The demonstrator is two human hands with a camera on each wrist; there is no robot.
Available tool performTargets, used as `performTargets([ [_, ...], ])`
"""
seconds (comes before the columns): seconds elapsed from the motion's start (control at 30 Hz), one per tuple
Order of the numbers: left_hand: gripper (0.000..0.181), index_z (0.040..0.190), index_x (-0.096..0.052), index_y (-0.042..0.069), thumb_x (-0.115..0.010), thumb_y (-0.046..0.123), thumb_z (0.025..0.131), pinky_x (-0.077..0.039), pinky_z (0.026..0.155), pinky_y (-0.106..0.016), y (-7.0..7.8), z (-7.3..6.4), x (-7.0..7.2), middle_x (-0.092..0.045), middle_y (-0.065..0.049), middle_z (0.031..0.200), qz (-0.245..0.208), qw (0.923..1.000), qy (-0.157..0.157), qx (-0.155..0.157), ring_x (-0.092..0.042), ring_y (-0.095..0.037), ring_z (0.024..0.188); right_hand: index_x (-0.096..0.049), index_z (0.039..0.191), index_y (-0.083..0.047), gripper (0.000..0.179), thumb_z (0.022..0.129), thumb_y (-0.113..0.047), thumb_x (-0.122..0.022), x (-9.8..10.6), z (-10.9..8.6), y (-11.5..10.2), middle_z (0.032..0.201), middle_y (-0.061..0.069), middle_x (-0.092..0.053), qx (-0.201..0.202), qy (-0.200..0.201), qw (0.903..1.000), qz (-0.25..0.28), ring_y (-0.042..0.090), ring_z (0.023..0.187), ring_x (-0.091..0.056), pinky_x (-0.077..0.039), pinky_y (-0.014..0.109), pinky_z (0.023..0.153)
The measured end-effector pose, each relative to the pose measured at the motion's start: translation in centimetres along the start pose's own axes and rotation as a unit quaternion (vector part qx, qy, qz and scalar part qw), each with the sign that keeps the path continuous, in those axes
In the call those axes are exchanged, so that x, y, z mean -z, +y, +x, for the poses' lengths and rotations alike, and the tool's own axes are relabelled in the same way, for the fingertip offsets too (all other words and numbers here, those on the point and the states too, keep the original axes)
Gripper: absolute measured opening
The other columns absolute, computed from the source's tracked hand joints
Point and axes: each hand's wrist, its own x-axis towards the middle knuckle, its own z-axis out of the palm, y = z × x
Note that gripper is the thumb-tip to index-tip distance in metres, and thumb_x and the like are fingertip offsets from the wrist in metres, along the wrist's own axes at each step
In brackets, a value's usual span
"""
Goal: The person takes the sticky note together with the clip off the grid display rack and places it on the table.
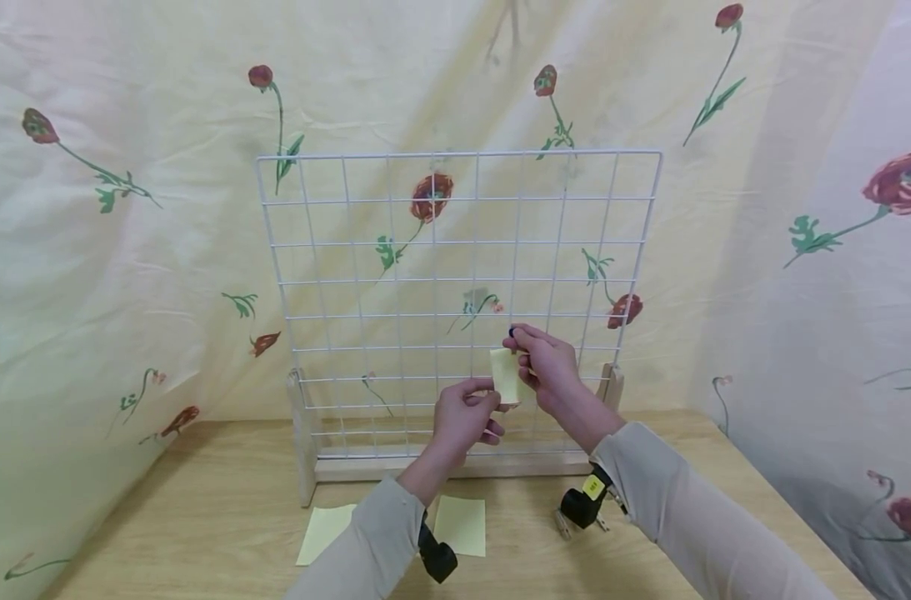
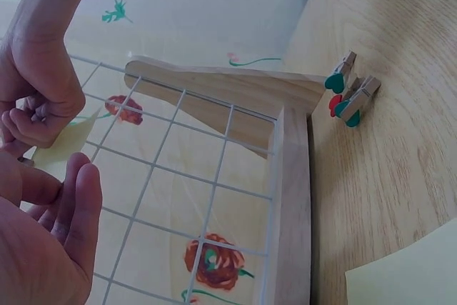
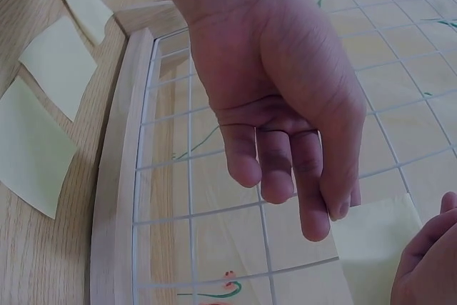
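A pale yellow paper note (image 1: 505, 375) stands upright in front of a white wire grid (image 1: 434, 280). My left hand (image 1: 463, 417) pinches its lower edge between thumb and fingers. At the note's upper right, my right hand (image 1: 551, 367) pinches a small dark blue item (image 1: 512, 332) between thumb and forefinger, most of it hidden by the fingers. In the right wrist view the right fingertips (image 3: 315, 228) are right beside the note (image 3: 375, 241), with the left hand (image 3: 428, 262) on its other side.
The grid stands in a wooden base (image 1: 455, 468) with side posts. More yellow notes (image 3: 61, 62) lie on the wooden table before it. Several small wooden clothespins (image 2: 350, 94) with green and red hearts lie together on the table. A flowered cloth (image 1: 162, 292) hangs behind.
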Motion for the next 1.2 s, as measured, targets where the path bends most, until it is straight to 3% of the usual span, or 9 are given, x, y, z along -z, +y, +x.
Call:
performTargets([
  [0.37,0.028,0.119,-0.063,0.005,-0.06,0.011,0.092,-0.058,0.053,-0.03,-0.1,-0.2,0.2,-0.072,-0.017,0.093,-0.006,0.9998,-0.015,0.016,-0.062,-0.013,0.052,-0.052,0.136,-0.009,0.038,0.101,-0.021,-0.051,-0.1,0.0,-0.1,0.077,-0.011,-0.067,0.004,0.002,0.9999,0.016,0.006,0.054,-0.037,-0.026,0.017,0.048],
  [0.8,0.034,0.124,-0.059,0.0,-0.062,0.008,0.091,-0.056,0.048,-0.029,-0.6,-1.2,1.1,-0.072,-0.018,0.091,-0.014,0.9994,-0.03,0.011,-0.06,-0.013,0.049,-0.05,0.139,-0.011,0.04,0.101,-0.021,-0.05,-0.3,-0.5,-1.0,0.075,-0.014,-0.065,0.013,0.007,0.9994,0.032,0.003,0.053,-0.033,-0.026,0.014,0.045],
  [1.2,0.03,0.12,-0.06,-0.001,-0.061,0.006,0.091,-0.057,0.05,-0.028,-2.0,-2.7,2.2,-0.073,-0.014,0.088,-0.002,0.9986,-0.047,0.026,-0.06,-0.013,0.05,-0.058,0.119,-0.014,0.02,0.1,-0.019,-0.052,1.9,-2.2,-0.2,0.076,-0.011,-0.066,0.003,-0.013,0.9981,0.06,0.002,0.049,-0.032,-0.026,0.014,0.042],
])
